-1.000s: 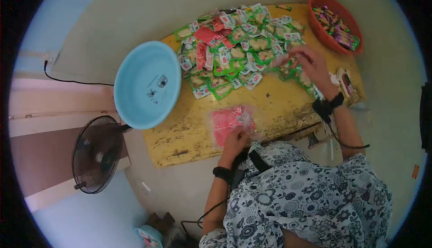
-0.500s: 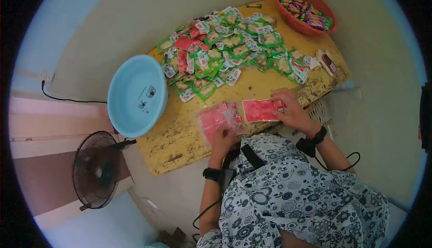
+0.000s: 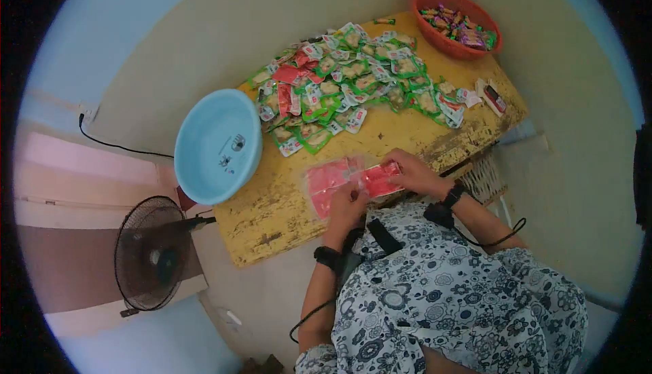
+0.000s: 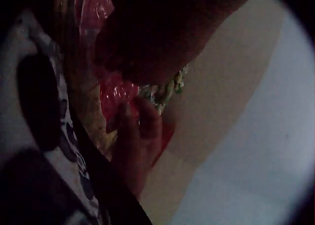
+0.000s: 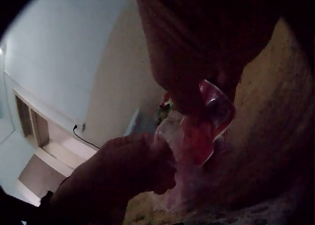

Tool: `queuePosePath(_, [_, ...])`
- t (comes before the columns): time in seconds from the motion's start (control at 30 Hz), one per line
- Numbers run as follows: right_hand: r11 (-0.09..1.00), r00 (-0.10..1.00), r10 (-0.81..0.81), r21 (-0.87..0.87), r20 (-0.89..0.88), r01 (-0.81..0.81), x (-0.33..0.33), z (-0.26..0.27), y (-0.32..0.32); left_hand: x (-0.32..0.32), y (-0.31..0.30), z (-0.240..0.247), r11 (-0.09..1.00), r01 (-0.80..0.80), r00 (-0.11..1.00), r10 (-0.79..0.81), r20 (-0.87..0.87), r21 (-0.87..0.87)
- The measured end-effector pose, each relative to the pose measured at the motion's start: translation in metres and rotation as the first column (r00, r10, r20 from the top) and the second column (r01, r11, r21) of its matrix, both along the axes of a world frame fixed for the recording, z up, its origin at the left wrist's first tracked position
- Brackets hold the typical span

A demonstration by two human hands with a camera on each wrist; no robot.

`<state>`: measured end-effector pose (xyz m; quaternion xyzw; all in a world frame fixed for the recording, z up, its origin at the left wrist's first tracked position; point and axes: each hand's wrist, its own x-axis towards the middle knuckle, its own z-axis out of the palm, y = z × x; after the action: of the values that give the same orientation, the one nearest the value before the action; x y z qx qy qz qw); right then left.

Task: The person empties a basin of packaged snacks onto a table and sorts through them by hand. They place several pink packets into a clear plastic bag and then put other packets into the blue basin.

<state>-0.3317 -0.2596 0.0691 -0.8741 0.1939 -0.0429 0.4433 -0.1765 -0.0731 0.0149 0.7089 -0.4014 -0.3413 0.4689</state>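
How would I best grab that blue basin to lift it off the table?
Probably by its rim on the left side: the blue basin sits tilted and hangs out over the table edge there, so fingers could curl under the lip. Come from the left, away from the packet pile.

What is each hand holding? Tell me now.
Left hand: holding the plastic bag.
Right hand: gripping a red packet.

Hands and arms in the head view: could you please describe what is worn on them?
The left hand and right hand are bare. Each wrist has a black strap with a black camera unit and a thin black cable trailing off. The forearms are uncovered; the garment is white with a dark blue flower print.
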Motion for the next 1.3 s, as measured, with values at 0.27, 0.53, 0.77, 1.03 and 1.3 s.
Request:
queuePosePath(0.27, [0.856,0.990,0.136,0.506,-0.021,-0.107,0.037,-0.059,0.012,-0.015,-0.014,0.011,0.997,0.005,0.989,-0.016,-0.148,-0.071])
queuePosePath(0.53, [0.964,0.963,0.224,-0.115,-0.148,-0.242,0.030,-0.033,0.028,0.002,0.011,0.017,0.995,-0.092,0.966,0.100,-0.237,0.042])
queuePosePath(0.77, [0.979,0.935,-0.202,-0.069,-0.292,0.190,-0.011,-0.036,-0.010,0.028,0.031,-0.034,0.995,0.080,0.995,-0.083,0.052,0.056])
queuePosePath(1.03, [0.946,0.969,-0.138,0.262,-0.205,0.190,-0.001,-0.051,0.023,0.019,0.035,-0.063,0.999,0.050,0.957,-0.049,-0.285,-0.004])
queuePosePath(1.3, [0.995,0.984,-0.090,-0.068,-0.154,0.080,0.046,-0.015,0.020,0.017,0.041,-0.050,0.994,-0.100,0.896,0.070,-0.438,-0.047])
